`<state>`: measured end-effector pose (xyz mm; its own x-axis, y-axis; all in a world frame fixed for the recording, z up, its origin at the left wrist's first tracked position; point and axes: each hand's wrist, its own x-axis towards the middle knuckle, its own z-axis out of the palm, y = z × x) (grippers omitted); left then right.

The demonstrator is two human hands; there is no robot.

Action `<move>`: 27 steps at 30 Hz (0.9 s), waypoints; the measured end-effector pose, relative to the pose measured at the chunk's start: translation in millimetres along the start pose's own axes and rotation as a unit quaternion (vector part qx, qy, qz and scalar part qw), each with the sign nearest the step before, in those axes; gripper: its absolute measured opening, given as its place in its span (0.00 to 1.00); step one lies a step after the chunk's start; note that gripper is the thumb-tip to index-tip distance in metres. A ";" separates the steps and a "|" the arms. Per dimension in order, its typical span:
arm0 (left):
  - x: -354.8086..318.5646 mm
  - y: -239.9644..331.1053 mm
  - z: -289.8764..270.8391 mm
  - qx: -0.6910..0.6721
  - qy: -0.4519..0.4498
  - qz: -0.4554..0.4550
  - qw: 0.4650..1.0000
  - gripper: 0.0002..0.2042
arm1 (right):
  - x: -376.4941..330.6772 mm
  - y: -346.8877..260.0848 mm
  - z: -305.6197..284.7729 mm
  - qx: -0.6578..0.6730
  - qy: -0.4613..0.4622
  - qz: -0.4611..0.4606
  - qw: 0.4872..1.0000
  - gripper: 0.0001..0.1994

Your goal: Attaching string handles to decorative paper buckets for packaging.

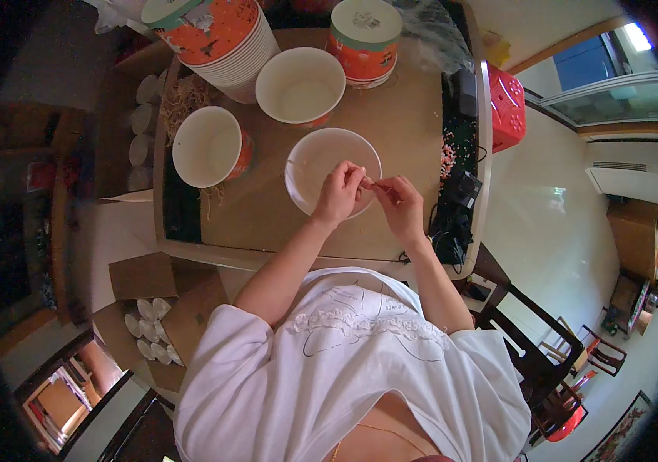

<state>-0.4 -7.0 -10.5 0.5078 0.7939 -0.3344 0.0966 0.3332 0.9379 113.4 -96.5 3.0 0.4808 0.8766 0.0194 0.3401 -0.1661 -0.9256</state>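
Left hand (337, 195): fingers curled, tips pinched; anything held is too small to tell.
Right hand (404, 206): pinched likewise, tips meeting the left's; contents unclear.
Bowl (320, 151): mid tabletop (260, 219), under the fingertips.
Tubs (207, 148): left and far.

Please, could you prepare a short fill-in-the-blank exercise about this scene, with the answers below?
The left hand and right hand meet above a bowl coloured ____.
Beyond the right edge of the table, the plastic stool's colour is ____.
The open cardboard box is nearer the ____ hand.
Missing words: white; red; left.
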 end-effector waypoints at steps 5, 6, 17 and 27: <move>-1.6 13.5 -0.7 -0.026 0.000 -0.014 1.000 0.08 | -1.1 1.8 -2.0 -0.008 0.002 -0.008 1.000 0.03; -2.6 17.9 -0.1 -0.029 0.001 -0.024 0.999 0.08 | -1.6 1.8 -2.5 -0.008 -0.001 -0.004 1.000 0.04; -4.0 20.3 -1.3 0.062 -0.030 0.019 0.997 0.09 | 5.4 -13.6 0.9 -0.006 0.010 -0.007 1.000 0.10; 0.9 14.8 -8.7 0.062 -0.002 0.075 0.995 0.08 | 7.0 -14.2 2.3 0.031 0.002 -0.020 0.999 0.05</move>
<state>-5.9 3.1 2.3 0.5274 0.8282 -0.1895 0.1242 0.1454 0.9815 110.0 -87.0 15.5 0.4719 0.8797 0.0584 0.3084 -0.1027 -0.9457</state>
